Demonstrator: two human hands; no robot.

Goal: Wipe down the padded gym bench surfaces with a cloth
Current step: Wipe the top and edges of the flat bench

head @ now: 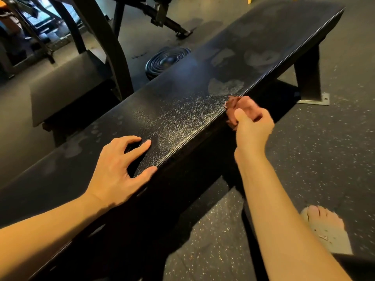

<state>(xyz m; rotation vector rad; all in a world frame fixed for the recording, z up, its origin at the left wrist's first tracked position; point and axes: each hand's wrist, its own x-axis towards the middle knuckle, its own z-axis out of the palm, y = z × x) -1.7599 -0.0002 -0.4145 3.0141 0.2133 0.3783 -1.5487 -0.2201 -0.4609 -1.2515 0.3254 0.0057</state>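
A long black padded gym bench (182, 102) runs from lower left to upper right, its top marked with pale smudges and handprints. My right hand (252, 124) grips a bunched reddish-brown cloth (233, 107) against the bench's near side edge, about midway along. My left hand (119, 169) rests on the bench top nearer to me, fingers spread, with the thumb at the near edge.
A bench leg with a bolted foot plate (313, 100) stands at right. A round black weight plate (167, 59) lies on the floor behind the bench. Another black pad (67, 86) and machine frames stand at left. My sandalled foot (326, 228) is at lower right on speckled rubber floor.
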